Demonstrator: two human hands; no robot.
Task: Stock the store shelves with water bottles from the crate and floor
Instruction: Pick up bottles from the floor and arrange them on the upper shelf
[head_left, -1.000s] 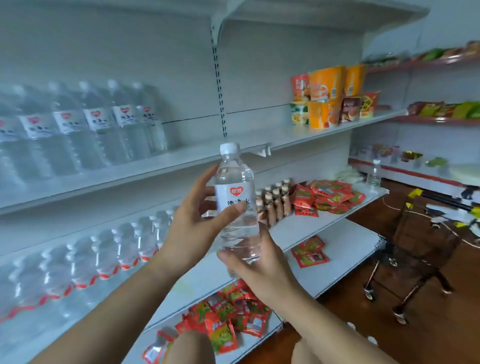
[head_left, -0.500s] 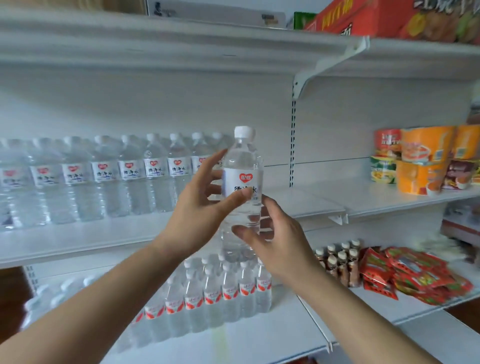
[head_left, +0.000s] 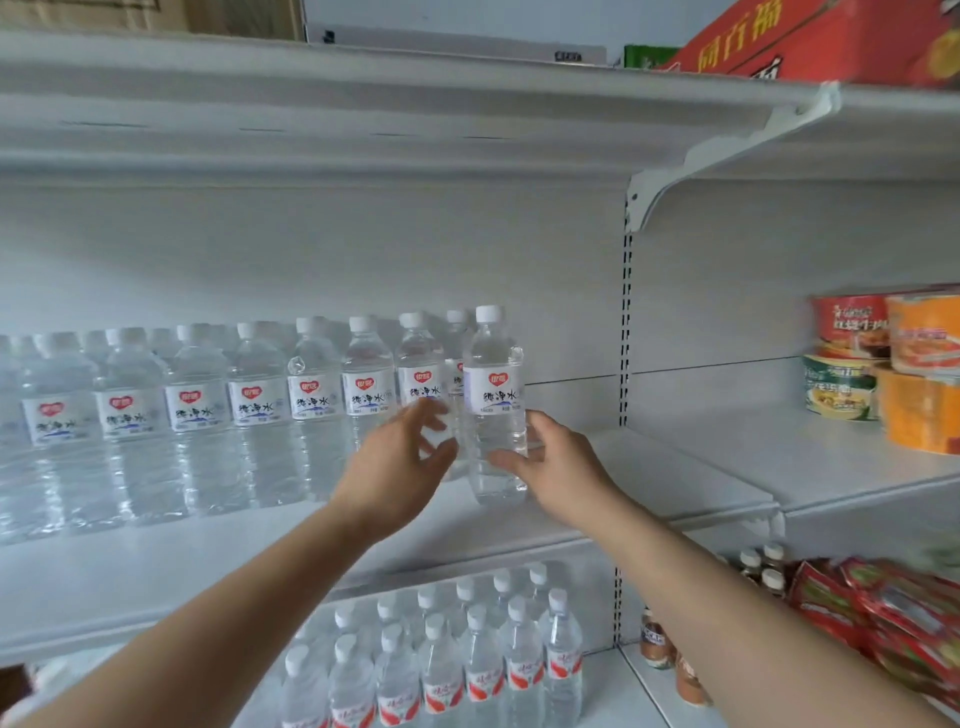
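Head view: the bottle row ends left of the water bottle on the shelf, the left hand beside it loosely curled and empty, the right hand gripping its base; nudge it flush before releasing.

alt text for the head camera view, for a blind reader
The right hand holds a water bottle upright at the right end of a row of matching bottles on a white shelf, the left hand beside it. More bottles stand below.

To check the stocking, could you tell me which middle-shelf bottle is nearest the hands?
The rightmost bottle, ending the row: it stands forward of the others, between the left hand and right hand.
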